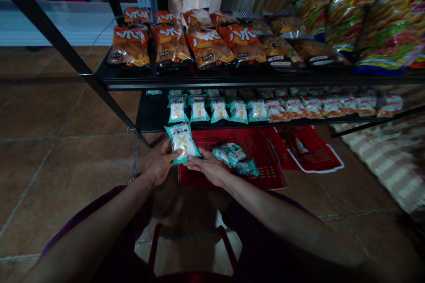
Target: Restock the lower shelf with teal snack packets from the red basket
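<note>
Both of my hands hold one teal and white snack bag (181, 140) in front of the lower shelf, its printed front facing up. My left hand (162, 161) grips the bag's left lower side, thumb on the front. At the lower right corner, my right hand (204, 163) pinches it with the thumb on top. Just beyond, a row of matching snack bags (198, 109) stands on the black lower shelf (151, 112). Several more teal bags (229, 154) lie in the red basket (265, 159), right of my right hand.
Orange snack bags (207, 48) and large noodle-print bags (388, 31) fill the upper shelf (199, 80). Red and white bags (312, 107) continue the lower row. A second red basket (318, 154) with a white handle sits to the right. A black post (109, 106) slants at left.
</note>
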A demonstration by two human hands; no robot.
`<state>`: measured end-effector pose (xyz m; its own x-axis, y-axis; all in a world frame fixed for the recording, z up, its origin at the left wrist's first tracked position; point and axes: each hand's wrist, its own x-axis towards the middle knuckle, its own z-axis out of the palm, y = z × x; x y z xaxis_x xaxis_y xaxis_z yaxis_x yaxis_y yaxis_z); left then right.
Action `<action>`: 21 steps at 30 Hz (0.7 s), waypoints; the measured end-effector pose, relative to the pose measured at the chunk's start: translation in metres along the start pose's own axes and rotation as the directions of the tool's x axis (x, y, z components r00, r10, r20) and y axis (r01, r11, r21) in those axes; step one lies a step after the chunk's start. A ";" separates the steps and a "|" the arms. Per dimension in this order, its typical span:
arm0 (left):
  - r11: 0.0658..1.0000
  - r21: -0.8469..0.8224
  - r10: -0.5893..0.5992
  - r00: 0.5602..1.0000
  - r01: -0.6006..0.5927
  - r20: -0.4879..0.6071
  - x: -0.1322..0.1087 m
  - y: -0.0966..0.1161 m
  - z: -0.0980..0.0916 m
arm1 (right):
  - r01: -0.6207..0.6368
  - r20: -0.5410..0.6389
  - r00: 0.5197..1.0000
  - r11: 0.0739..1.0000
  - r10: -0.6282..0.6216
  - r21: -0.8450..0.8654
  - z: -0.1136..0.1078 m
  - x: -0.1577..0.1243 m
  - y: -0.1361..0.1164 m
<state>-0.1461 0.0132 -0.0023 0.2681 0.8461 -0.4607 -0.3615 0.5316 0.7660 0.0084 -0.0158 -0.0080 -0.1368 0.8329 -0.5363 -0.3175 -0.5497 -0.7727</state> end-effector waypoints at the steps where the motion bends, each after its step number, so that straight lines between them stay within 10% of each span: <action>1: 1.000 -0.002 0.012 1.000 -0.012 0.002 0.000 0.001 -0.001 | -0.007 -0.011 1.000 1.000 0.007 -0.022 0.002 0.000 0.000; 21: 0.999 0.041 0.002 0.999 0.000 -0.049 -0.011 0.012 -0.021 | 0.023 -0.017 1.000 0.985 -0.026 -0.173 0.021 0.011 0.007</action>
<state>-0.1722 0.0106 0.0026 0.2233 0.8481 -0.4805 -0.3250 0.5296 0.7836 -0.0153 -0.0091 -0.0126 -0.1123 0.8458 -0.5215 -0.1534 -0.5333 -0.8319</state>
